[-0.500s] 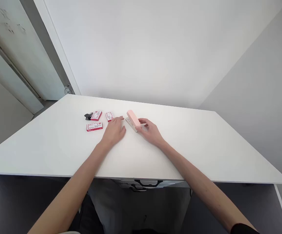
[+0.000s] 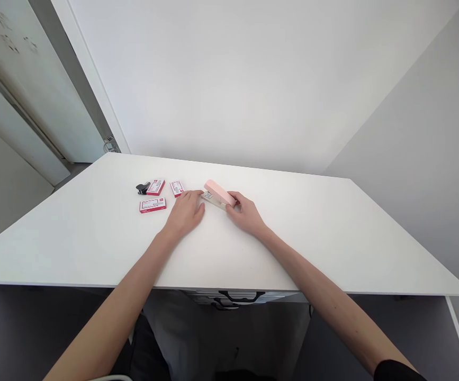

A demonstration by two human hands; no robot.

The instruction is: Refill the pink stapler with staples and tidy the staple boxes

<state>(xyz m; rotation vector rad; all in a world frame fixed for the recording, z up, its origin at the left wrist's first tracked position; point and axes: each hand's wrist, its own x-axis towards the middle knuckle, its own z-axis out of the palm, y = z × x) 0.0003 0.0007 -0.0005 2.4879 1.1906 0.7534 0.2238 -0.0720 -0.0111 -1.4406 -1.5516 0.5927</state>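
Note:
A pink stapler (image 2: 218,192) with a pale base lies on the white tabletop, angled from upper left to lower right. My right hand (image 2: 245,212) grips its right end between thumb and fingers. At the stapler's other end rests my left hand (image 2: 186,212), palm down with fingers stretched out; its fingertips come close to the base, and I cannot tell whether they touch. Just beyond the left hand's knuckles is a small red and white box (image 2: 177,188), partly covered by that hand.
Left of my left hand lie two more red and white boxes, one nearer (image 2: 152,205) and one farther (image 2: 156,186). A black staple remover (image 2: 142,188) touches the farther one. The white table (image 2: 293,227) backs onto a wall; drawers with black handles (image 2: 242,297) sit below its front edge.
The stapler has turned to lie flatter across the table, its right end shifting rightward with my right hand still on it. My left hand stays in nearly the same place.

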